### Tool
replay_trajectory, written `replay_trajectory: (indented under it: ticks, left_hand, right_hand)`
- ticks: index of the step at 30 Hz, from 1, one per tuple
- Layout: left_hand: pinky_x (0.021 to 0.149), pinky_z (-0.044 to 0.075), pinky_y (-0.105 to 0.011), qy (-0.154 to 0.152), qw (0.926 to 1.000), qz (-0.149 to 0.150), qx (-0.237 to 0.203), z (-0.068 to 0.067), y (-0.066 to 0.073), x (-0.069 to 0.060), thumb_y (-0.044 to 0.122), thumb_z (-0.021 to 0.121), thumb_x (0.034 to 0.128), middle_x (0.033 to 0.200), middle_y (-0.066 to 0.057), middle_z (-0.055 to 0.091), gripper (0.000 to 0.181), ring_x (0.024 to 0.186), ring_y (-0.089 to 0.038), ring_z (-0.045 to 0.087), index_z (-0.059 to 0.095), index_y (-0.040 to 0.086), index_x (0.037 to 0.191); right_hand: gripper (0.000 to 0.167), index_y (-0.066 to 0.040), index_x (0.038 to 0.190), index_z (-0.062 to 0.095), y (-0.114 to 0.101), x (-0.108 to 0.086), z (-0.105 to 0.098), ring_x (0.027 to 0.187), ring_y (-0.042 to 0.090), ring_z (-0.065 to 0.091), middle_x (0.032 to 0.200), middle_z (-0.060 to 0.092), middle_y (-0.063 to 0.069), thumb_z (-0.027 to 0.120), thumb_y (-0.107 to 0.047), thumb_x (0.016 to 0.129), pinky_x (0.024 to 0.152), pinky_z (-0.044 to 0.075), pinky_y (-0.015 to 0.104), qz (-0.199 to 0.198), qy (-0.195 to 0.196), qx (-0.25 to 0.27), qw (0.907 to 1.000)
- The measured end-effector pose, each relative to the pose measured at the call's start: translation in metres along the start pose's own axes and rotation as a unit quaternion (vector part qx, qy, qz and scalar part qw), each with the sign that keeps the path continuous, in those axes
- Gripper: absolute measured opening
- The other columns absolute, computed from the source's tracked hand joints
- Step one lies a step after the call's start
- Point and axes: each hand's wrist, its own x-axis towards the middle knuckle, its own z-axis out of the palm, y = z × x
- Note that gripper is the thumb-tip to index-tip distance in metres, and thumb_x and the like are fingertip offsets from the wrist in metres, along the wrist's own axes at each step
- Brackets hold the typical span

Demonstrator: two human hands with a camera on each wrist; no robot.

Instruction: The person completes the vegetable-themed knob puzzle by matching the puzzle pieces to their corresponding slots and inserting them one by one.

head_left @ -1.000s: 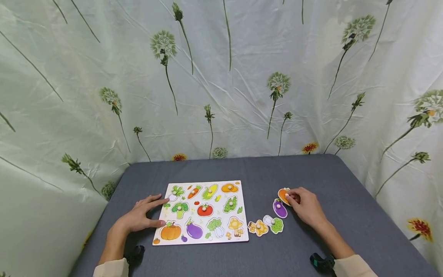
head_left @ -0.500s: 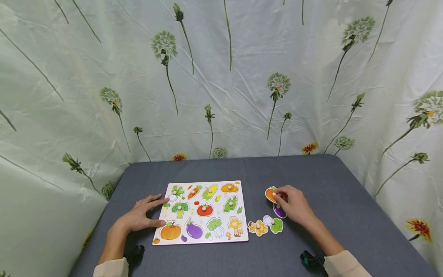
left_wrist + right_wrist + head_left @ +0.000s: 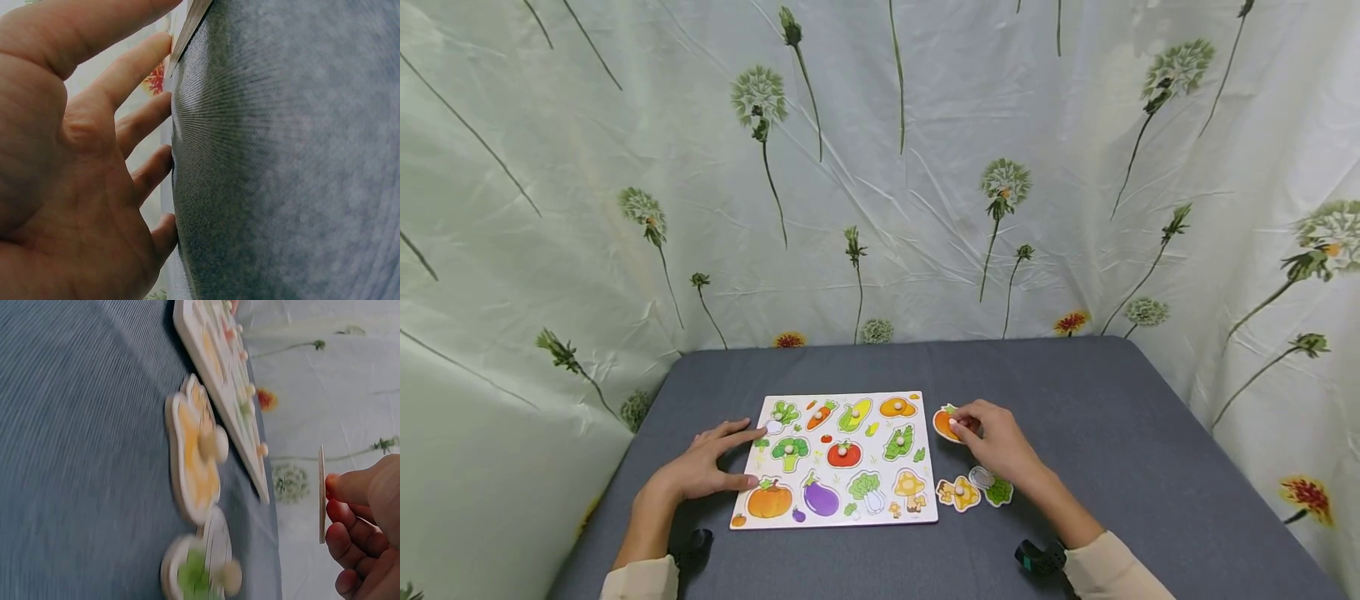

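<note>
The right hand [image 3: 1003,437] pinches an orange pumpkin piece [image 3: 945,424] just right of the white puzzle board [image 3: 880,515]; in the right wrist view the piece [image 3: 322,506] is edge-on, raised off the cloth. The left hand [image 3: 696,471] lies with fingers spread at the board's left edge, thumb and a fingertip on it. In the left wrist view that hand [image 3: 94,150] has its fingers extended against the cloth. A yellow mushroom piece [image 3: 966,493] and a green-and-white cabbage piece [image 3: 999,491] lie right of the board. The purple eggplant piece is hidden.
Knobbed carrot [image 3: 821,417], corn, tomato [image 3: 844,455], broccoli, pea and other pieces sit in the board. Dark grey cloth [image 3: 1075,383] covers the table, and a flowered curtain [image 3: 925,208] hangs behind it.
The right hand has carried the pumpkin piece leftward from beside the eggplant piece to near the board's right edge, and its arm now covers the eggplant piece. The left hand has not moved.
</note>
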Motion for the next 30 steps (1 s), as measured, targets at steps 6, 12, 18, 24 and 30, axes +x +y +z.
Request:
replay_trajectory:
  ticks: [6,12,18,24,30]
  left_hand:
    - [0.107,0.022,-0.082,-0.003,1.0,0.002,-0.003,0.0,0.0,0.0,0.051,0.084,0.0796,0.164,-0.022,0.033,0.084,0.146,-0.06,0.022,0.053,0.021,0.152]
    - [0.108,0.021,-0.082,-0.006,1.0,-0.004,-0.006,0.0,0.002,-0.001,0.051,0.084,0.0792,0.165,-0.022,0.033,0.085,0.147,-0.059,0.021,0.053,0.021,0.152]
    - [0.108,0.021,-0.082,-0.004,1.0,-0.002,-0.002,0.0,0.002,-0.001,0.051,0.084,0.0793,0.164,-0.023,0.033,0.085,0.146,-0.061,0.021,0.053,0.021,0.152]
    - [0.109,0.021,-0.082,-0.006,0.9999,-0.011,-0.003,-0.001,0.003,0.0,0.052,0.084,0.0785,0.165,-0.021,0.032,0.086,0.147,-0.059,0.02,0.052,0.022,0.153]
    - [0.107,0.023,-0.082,-0.006,0.9999,-0.01,0.0,-0.001,0.003,-0.001,0.05,0.084,0.0795,0.165,-0.023,0.033,0.085,0.145,-0.061,0.022,0.052,0.021,0.153]
  right_hand:
    - [0.007,-0.014,0.1,0.077,-0.015,0.003,0.01,0.076,0.006,0.055,0.087,0.065,-0.007,0.077,-0.015,0.094,0.066,0.047,0.023,-0.014,-0.014,0.024,0.9995]
    - [0.006,-0.015,0.101,0.077,-0.027,0.006,0.017,0.078,0.006,0.054,0.087,0.065,-0.008,0.075,-0.016,0.095,0.068,0.047,0.023,-0.031,-0.027,0.043,0.9982]
    - [0.006,-0.015,0.1,0.077,-0.045,0.012,0.023,0.078,0.007,0.055,0.087,0.064,-0.009,0.075,-0.016,0.095,0.069,0.048,0.023,-0.039,-0.034,0.053,0.9973]
    - [0.004,-0.016,0.099,0.077,-0.06,0.015,0.032,0.078,0.005,0.056,0.087,0.064,-0.009,0.075,-0.014,0.095,0.07,0.049,0.024,-0.061,-0.041,0.068,0.995]
    - [0.005,-0.017,0.1,0.077,-0.073,0.017,0.044,0.079,0.004,0.057,0.087,0.063,-0.012,0.073,-0.017,0.097,0.073,0.051,0.025,-0.067,-0.066,0.08,0.9923]
